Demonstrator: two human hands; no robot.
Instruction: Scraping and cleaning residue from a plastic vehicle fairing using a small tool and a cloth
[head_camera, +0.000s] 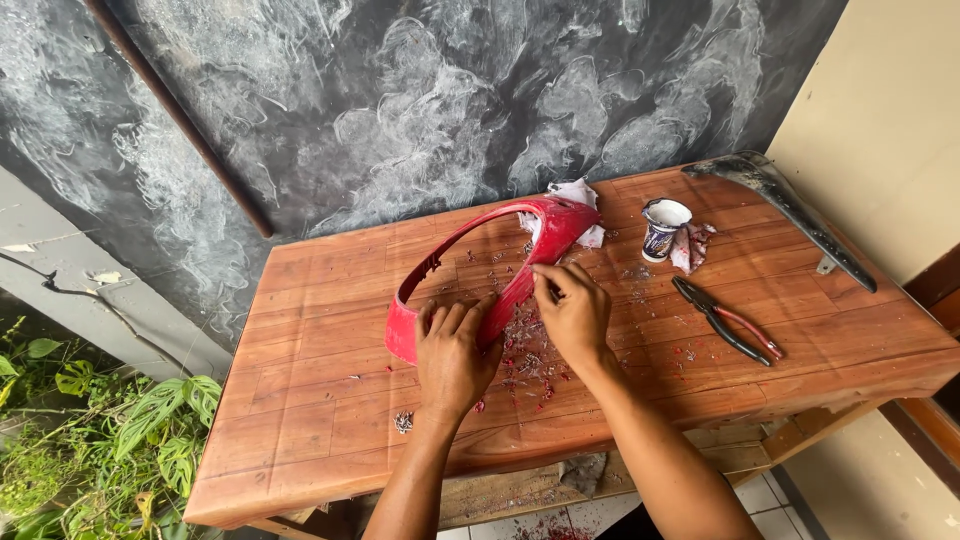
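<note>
Head view: red curved plastic panel (470, 262) lying on wooden tabletop (320, 400), near its middle. Left hand (452, 352) pressed flat on panel's lower edge, grip open. Right hand (572, 310) just beside, fingertips pinched on same edge. Red flakes (530, 365) scattered between both hands. Pliers (725, 320) and small cup (664, 228) further right.

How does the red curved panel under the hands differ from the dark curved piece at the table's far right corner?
The red panel is glossy, a wide open arch, with both hands, left hand and right hand, on it; the dark piece is dull grey-black, narrower, gently bent, and untouched. Red chips lie around the red panel only. Both rest on the wooden table.
</note>
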